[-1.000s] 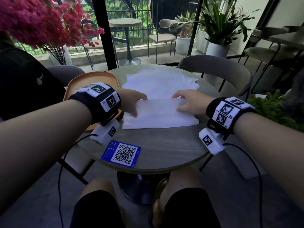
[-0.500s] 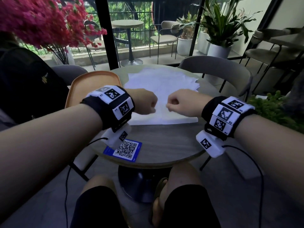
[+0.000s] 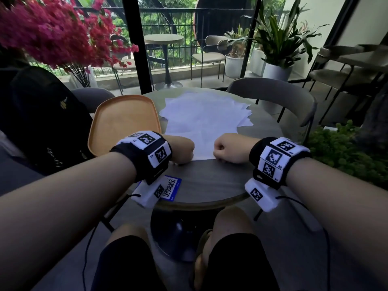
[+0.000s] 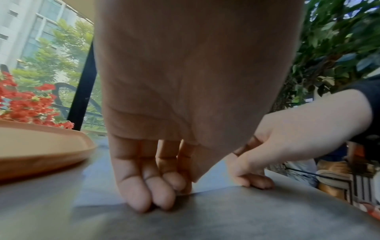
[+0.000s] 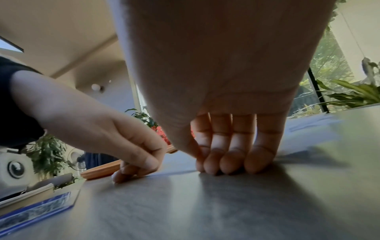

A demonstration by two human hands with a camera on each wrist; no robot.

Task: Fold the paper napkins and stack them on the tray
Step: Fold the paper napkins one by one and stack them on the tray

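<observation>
Where knuckles hovered earlier, both hands (image 3: 182,149) (image 3: 227,149) down on napkin (image 3: 201,143) edge.

Round grey table (image 3: 210,181) carries an orange tray (image 3: 123,120), white napkins (image 3: 205,116) and a blue QR card (image 3: 173,186)

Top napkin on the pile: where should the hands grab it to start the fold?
At its near edge, from the person's side. The top napkin lies flat on the table, and that edge is the exposed one. The left hand and right hand probably pinch its two near corners.
</observation>
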